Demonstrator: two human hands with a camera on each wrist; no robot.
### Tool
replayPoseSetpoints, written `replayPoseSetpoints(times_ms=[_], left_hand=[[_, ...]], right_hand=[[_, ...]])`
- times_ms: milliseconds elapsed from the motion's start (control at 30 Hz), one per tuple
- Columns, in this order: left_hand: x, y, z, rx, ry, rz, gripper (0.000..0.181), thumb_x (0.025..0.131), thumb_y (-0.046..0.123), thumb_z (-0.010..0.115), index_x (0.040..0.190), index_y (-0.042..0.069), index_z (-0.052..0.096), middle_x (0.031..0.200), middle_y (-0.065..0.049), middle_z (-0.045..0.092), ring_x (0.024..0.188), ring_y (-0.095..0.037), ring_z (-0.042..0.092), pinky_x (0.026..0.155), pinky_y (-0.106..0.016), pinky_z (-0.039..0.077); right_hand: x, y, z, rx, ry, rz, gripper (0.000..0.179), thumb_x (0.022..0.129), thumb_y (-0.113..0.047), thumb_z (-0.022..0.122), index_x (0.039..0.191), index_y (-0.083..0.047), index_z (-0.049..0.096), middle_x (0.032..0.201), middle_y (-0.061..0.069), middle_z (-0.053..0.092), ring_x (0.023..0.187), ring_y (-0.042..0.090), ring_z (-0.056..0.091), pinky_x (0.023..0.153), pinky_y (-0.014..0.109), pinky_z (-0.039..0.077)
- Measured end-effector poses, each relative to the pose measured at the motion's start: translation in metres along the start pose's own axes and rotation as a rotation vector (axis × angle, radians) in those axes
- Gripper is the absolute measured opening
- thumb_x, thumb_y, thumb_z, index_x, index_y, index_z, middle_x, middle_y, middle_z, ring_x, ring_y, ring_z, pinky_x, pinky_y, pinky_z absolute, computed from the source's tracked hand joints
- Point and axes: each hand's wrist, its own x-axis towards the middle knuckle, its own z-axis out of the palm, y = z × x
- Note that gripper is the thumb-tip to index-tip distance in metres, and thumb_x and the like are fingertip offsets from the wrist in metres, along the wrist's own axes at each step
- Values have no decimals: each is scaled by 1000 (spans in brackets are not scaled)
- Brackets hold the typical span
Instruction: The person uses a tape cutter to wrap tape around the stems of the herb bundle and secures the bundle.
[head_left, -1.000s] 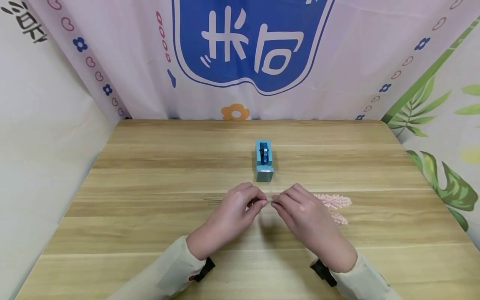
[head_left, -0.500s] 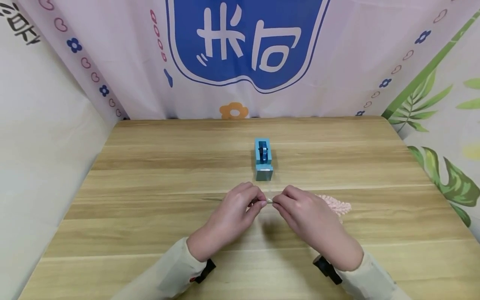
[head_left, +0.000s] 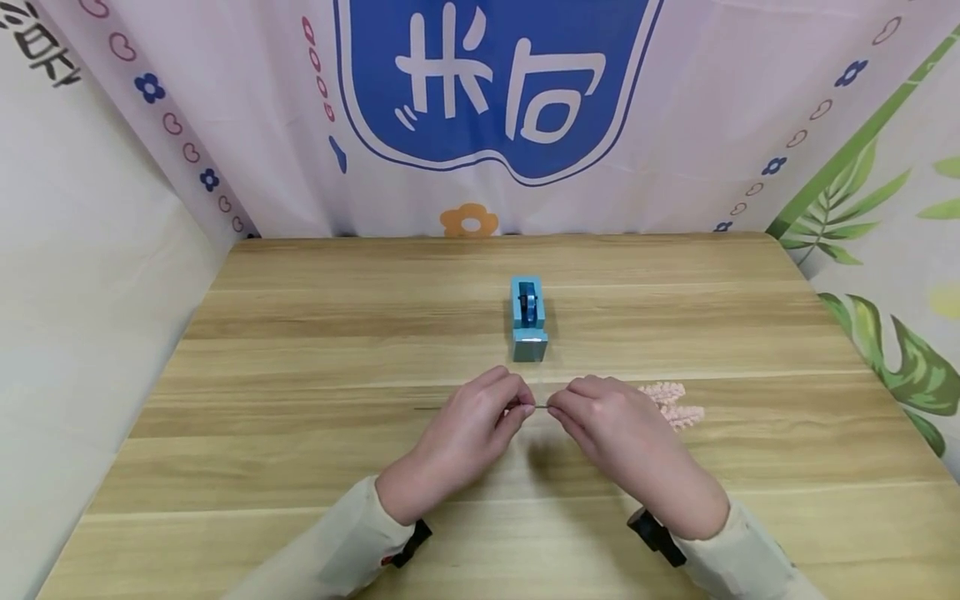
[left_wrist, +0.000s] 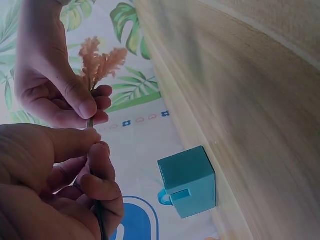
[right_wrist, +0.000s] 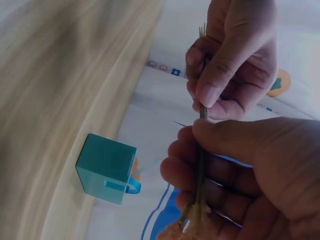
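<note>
Dried-looking pink flower sprigs (head_left: 681, 415) stick out beyond my right hand (head_left: 618, 425) in the head view. Their thin stems (head_left: 429, 408) run leftward through both hands, above the wooden table. My left hand (head_left: 476, 417) pinches the stems between thumb and forefinger, and the right hand pinches them a short way along. Only a small gap separates the two sets of fingertips. In the left wrist view the fluffy heads (left_wrist: 100, 62) rise past the right hand. Several stem ends (right_wrist: 202, 31) show beyond the left hand in the right wrist view.
A blue tape dispenser (head_left: 528, 321) stands on the wooden table (head_left: 315, 333) just beyond the hands, its cutter end facing them. A printed curtain (head_left: 292, 150) hangs behind the table, with patterned cloth (head_left: 870, 350) at the right side.
The bundle has turned between the fingers: the flower heads have shifted around each other, and the stem ends at left now line up as one thin line. Both hands stay nearly in place.
</note>
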Motion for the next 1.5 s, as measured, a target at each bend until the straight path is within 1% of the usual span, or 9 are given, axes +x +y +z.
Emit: replayPoseSetpoints(times_ms=[167,367,600,767,867,1000,1100,1267,1500], left_hand=[[1,-1,0,-17,-7,-2,4,99,9,72,99,8,77,91,-1,67,78,-8,58,69,-21,51],[0,-1,-1,-15,-9,20,9,99,9,71,101,6,79,92,-3,66,79,-10,57,70,-21,51],[0,-2,-1,-3,-10,14,4,99,9,72,98,8,76,90,-1,63,78,-9,56,70,-22,51],[0,-2,0,0,-12,15,4,99,9,72,96,9,74,92,0,63,79,-9,56,70,-22,51],[1,-2,0,13,0,25,4,99,8,72,96,10,74,93,0,64,79,-10,57,71,-23,51],[1,-3,0,37,4,33,4,99,9,72,97,11,74,93,0,63,78,-9,57,70,-23,51],[1,-2,0,51,-1,32,3,100,10,71,98,11,74,94,1,63,77,-8,56,70,-22,51],[1,-2,0,63,-6,27,3,100,11,71,99,11,74,93,1,62,78,-9,57,69,-22,51],[3,-1,-2,13,-38,-22,4,99,11,72,99,9,76,90,0,68,76,-9,58,68,-21,50]], right_hand=[[1,0,0,-11,9,7,4,91,-13,82,95,-14,80,88,-5,77,80,11,72,73,29,61],[0,2,3,-33,54,-18,4,89,-14,83,92,-14,80,87,-5,78,78,11,72,74,30,60],[0,0,5,-41,64,-28,5,89,-14,84,91,-14,80,85,-5,77,76,11,71,72,29,60],[0,0,4,-31,32,-23,5,90,-14,82,93,-13,78,84,-5,75,73,10,69,67,27,58],[1,0,1,8,-21,22,3,94,-14,79,96,-13,77,85,-5,73,72,9,69,63,25,57],[3,0,-4,45,-91,77,5,98,-15,74,100,-14,78,88,-6,74,76,9,71,64,25,57],[5,1,-5,37,-103,65,5,98,-15,74,101,-14,78,88,-6,73,76,8,70,66,26,57],[6,2,-4,15,-69,26,4,95,-14,77,98,-15,79,88,-7,74,77,8,69,68,27,58],[6,4,1,-6,-13,-4,3,94,-15,79,96,-16,78,87,-7,74,77,9,69,70,29,59]])
